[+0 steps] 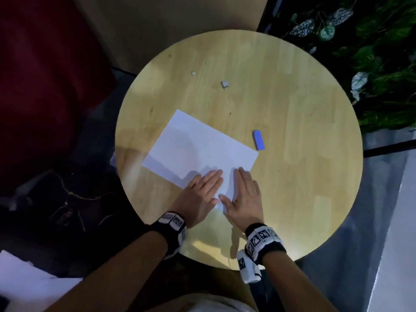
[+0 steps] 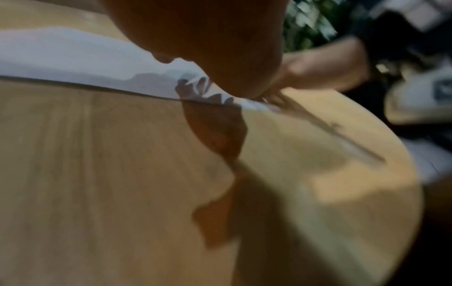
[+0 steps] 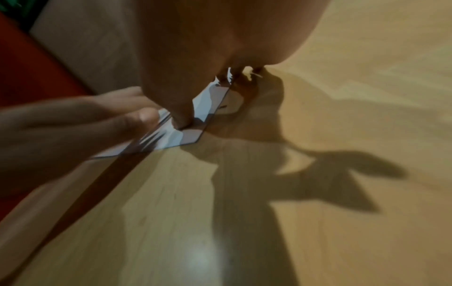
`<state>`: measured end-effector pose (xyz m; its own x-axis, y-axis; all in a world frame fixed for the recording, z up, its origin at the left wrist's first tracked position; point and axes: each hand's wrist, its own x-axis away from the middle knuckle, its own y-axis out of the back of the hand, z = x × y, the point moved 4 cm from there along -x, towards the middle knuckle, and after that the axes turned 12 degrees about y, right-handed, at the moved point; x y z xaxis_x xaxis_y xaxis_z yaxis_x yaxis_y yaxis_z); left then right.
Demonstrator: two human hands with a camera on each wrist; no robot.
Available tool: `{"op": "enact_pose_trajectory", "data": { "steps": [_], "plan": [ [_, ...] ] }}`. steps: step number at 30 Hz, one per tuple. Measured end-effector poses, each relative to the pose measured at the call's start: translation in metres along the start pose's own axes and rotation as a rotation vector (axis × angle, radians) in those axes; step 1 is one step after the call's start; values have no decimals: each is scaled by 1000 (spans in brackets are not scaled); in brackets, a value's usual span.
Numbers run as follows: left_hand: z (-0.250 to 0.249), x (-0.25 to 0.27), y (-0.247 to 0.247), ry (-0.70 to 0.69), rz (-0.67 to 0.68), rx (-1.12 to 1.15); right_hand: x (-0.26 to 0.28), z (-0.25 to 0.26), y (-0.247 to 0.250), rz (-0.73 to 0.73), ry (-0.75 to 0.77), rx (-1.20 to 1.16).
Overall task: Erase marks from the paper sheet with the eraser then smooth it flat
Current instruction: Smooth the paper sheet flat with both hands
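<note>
Both hands are laid flat, fingers straight and held together, on the near corner of the paper sheet (image 1: 198,149). The left hand (image 1: 201,194) and the right hand (image 1: 244,197) lie side by side, the thumbs almost touching, and nothing is gripped by either. In the wrist views the palms are seen pressed down on the sheet's edge, though both pictures are blurred.

The sheet is spread on the round table (image 1: 292,104), set at an angle, its near corner pinned under the hands and its far corner pointed toward the table's middle. No marks can be made out on the white surface, though the light is dim. The eraser (image 1: 258,140), a blue block, has been set down just beyond the sheet's right corner, apart from both hands. From this the erasing is judged to be done and the smoothing step to be in hand.

For the next move, the palms would need to be swept outward from the pinned corner across the rest of the sheet, with even pressure kept so that the paper is not dragged or creased.

Beyond the sheet's far corner, two small pale scraps (image 1: 224,84) lie on the table, well apart from the paper. To the table's right, dark foliage (image 1: 382,64) is seen; to its left, a red surface (image 1: 45,75). Nothing is seen lying on the sheet in the path of the hands.
</note>
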<state>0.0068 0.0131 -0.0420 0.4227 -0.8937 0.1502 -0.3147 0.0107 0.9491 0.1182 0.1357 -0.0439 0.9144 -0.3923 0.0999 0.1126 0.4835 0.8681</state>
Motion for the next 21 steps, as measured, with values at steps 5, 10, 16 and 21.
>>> {"op": "enact_pose_trajectory", "data": {
  "steps": [5,10,16,21],
  "plan": [
    [26,7,-8,-32,-54,-58,3,5,-3,-45,-45,3],
    [35,-25,3,170,-54,-34,-3,11,-5,-103,-83,-13],
    [44,-26,-6,172,-85,-43,-10,16,-16,-168,-99,-25],
    [48,-50,4,151,-107,-40,-41,29,-19,-216,-37,-56]
  ]
}}
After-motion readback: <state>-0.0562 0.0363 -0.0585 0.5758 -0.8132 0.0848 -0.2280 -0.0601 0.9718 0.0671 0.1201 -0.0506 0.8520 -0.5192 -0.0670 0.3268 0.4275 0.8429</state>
